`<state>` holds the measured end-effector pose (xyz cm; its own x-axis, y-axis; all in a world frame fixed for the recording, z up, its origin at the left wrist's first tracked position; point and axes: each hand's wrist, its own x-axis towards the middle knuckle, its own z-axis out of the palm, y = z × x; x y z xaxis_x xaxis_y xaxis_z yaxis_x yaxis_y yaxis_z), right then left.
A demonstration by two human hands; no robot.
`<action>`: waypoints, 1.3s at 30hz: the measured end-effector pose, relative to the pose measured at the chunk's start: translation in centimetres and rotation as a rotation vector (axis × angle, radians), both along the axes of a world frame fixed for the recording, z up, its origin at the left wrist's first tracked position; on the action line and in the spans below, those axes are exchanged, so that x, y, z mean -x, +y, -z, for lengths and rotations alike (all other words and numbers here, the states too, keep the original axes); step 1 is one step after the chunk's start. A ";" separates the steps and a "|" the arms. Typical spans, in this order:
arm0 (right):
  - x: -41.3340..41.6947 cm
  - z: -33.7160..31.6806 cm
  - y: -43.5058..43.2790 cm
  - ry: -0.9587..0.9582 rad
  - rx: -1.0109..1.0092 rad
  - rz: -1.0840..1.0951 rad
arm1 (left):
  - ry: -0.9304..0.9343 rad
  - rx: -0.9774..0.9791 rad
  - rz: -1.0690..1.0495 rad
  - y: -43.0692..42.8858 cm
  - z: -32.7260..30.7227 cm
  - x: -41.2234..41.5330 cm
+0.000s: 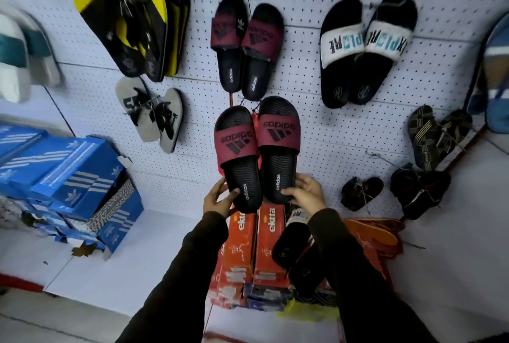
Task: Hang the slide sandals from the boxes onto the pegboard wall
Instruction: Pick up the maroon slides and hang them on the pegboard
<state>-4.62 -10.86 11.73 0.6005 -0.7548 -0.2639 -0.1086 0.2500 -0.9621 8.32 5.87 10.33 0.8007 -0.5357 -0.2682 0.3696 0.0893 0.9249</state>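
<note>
1. Two dark sleeves were seen nearest the camera, reaching up and forward toward the pegboard wall (344, 127).
2. At the end of the sleeves, the left hand (217, 199) was closed on the heel of the left slide (239, 158), with the thumb laid on top of the sole.
3. The right hand (305, 192) was closed the same way on the heel of the right slide (278, 147). Neither hand was spread flat.
4. The two maroon and black slides were held side by side, touching, with their toes pointing up the wall and their heels down at the hands.
5. So the long way of each slide ran straight up from the hands, and both hands were about equally near.
6. The toes were seen just under another maroon pair (248, 47) already hung near the middle of the wall, by the seam between two panels.
7. A hook behind the held pair could not be seen, so it could not be told if the pair was already caught on one.
8. It was judged that the toes must be lifted and guided onto a hook next.
9. Orange boxes (245, 246) were stacked below the hands, and blue boxes (77, 180) lay near the wall's lower left corner.
</note>
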 end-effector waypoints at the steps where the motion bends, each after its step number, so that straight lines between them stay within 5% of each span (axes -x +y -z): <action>1: -0.6 -1.1 0.0 -0.030 0.023 0.013 | -0.033 0.014 0.000 -0.1 -1.1 -0.8; 12: -7.4 -12.6 0.0 -0.273 0.220 0.117 | -0.300 0.169 -0.019 -1.8 -13.0 -9.1; 22: -13.5 -20.6 -2.3 -0.346 0.221 0.148 | -0.343 0.251 -0.012 -5.1 -22.2 -15.8; 39: -16.5 -15.8 -3.5 -0.215 0.183 0.169 | -0.216 0.206 0.024 -7.3 -17.8 -20.6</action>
